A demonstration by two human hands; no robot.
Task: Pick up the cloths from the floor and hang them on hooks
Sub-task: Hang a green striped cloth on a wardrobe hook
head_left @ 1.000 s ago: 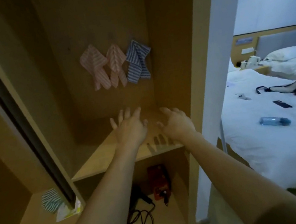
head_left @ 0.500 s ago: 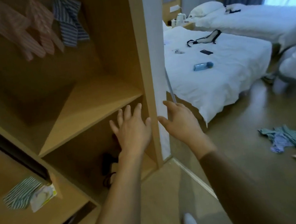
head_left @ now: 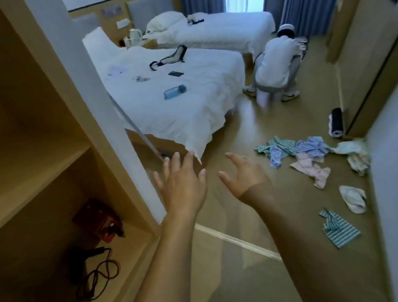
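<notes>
Head view, going from my left: a wooden wardrobe [head_left: 37,149] stands with open shelves, and on its lowest shelf lie a black hair dryer [head_left: 85,258] with a coiled cord and, behind it, a red box [head_left: 100,221]. My left hand [head_left: 181,187] hangs in the air just past the wardrobe's edge, fingers [head_left: 172,161] spread and straight, holding nothing. My right hand [head_left: 244,175] is beside it, fingers loosely curved and apart, also holding nothing. Beyond them a white bed [head_left: 177,97] carries a blue bottle [head_left: 175,91]. To my right the cloths [head_left: 293,149] lie heaped on the floor [head_left: 242,222] near the wall, with a striped cloth [head_left: 340,231] apart and nearer me. A person in white [head_left: 274,67] crouches past the bed.
</notes>
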